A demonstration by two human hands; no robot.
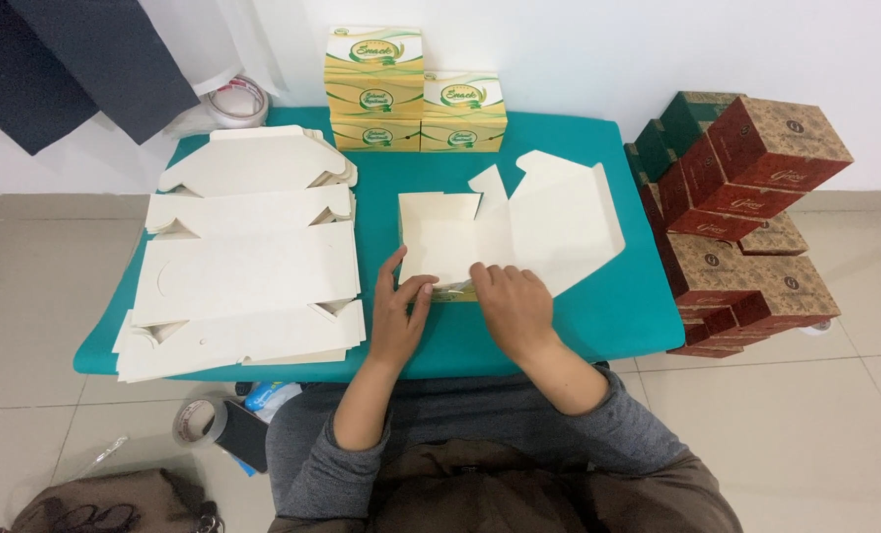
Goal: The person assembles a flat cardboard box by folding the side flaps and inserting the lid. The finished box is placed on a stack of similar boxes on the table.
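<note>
lying at the left of the teal table (608, 316), a stack of flat cream carton blanks (248, 262). left hand (398, 314) pinches the near wall of a half-folded cream carton (505, 232) at centre; right hand (513, 304) presses it, fingers together. brown boxes (746, 217) stand right.

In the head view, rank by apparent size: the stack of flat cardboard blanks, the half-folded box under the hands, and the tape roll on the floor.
1. Stack of flat cardboard blanks, clearly largest.
2. Half-folded box, with the left hand and right hand on its near edge.
3. Tape roll, smallest, though the floor lies farther from the camera.
</note>
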